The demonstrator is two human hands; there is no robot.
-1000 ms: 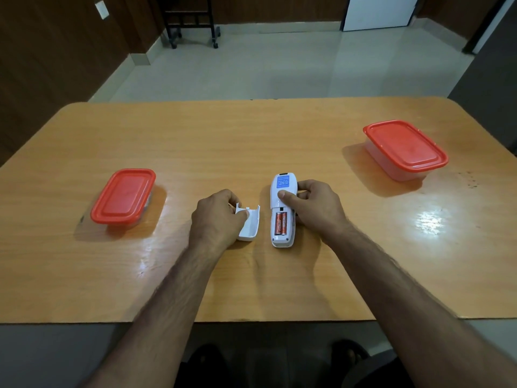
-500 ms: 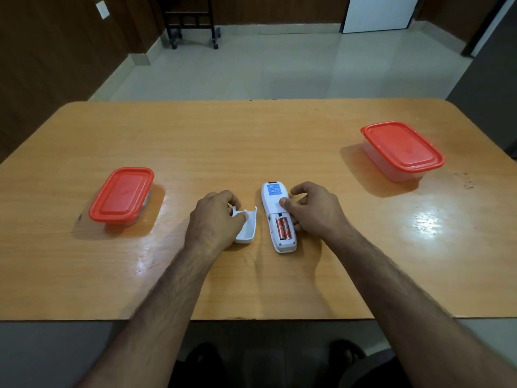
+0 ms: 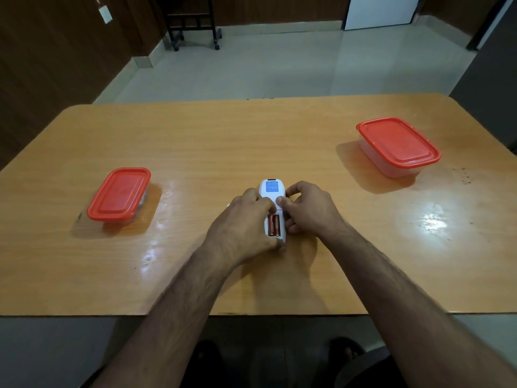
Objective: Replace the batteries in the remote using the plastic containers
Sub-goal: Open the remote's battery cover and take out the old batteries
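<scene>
white plastic, the remote [image 3: 272, 204] lay face down near the middle of the wooden table [image 3: 223, 135], a little toward the near edge, its blue label at the far end and its battery bay uncovered. two copper-coloured batteries [image 3: 274, 225] sat side by side in the bay, so the old cells, as i judged them, were not yet out. the left hand [image 3: 246, 222] curled over the remote's left side, its fingers bent together onto the body just beyond the bay and its thumb at the near end. the right hand [image 3: 306, 210] held the right side, thumb pressed on the back above the bay, other fingers wrapped along the edge; neither hand pinched a battery. the bay's cover was not in sight, perhaps hidden under the left hand. the left container [image 3: 119, 194] stood well apart to the left and the right container [image 3: 398, 147] well apart at the far right, both with red lids shut. i could not tell which held fresh cells. by my reading only the opening of the bay was done; lifting out the two batteries, opening the containers, swapping cells and refitting the cover all remained
</scene>
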